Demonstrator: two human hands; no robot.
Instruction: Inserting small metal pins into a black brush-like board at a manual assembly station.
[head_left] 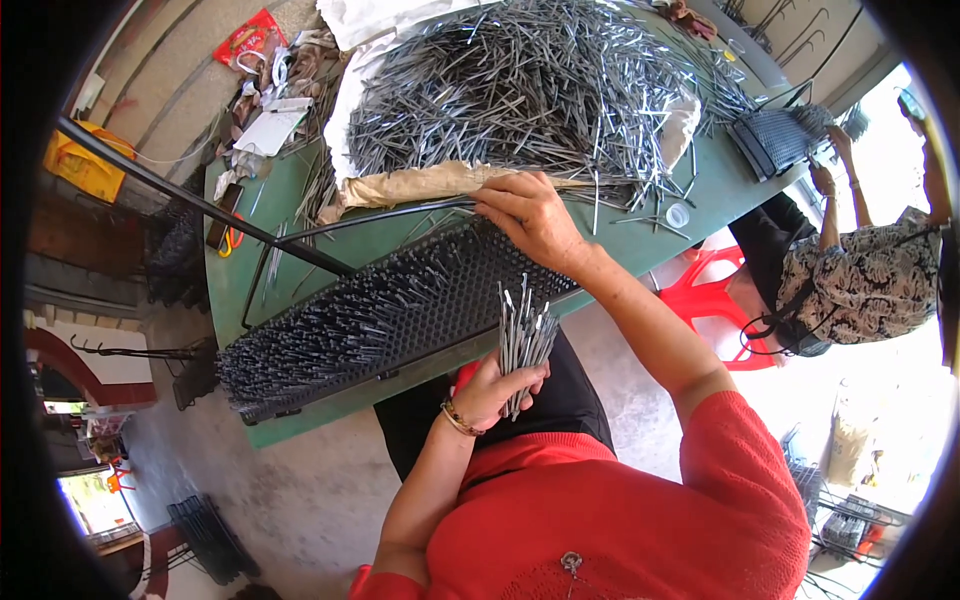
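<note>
A bundle of thin grey metal rods (525,345) stands upright in my left hand (495,390), fingers wrapped round it, in front of my lap. My right hand (535,220) is over the upper right part of a long black perforated rack (445,290). Its fingers are bent together where a black metal bar (380,214) meets them; whether they hold the bar or a rod is hidden. Short dark rods (310,345) stick up densely from the rack's left part, while its right part shows bare holes.
A big heap of loose metal rods (520,90) lies on wrapping paper on the green table (640,240). Orange-handled scissors (232,236) and a small clear cap (677,215) lie nearby. To the right, another person (850,270) works at a second rack (775,140), beside a red stool (715,305).
</note>
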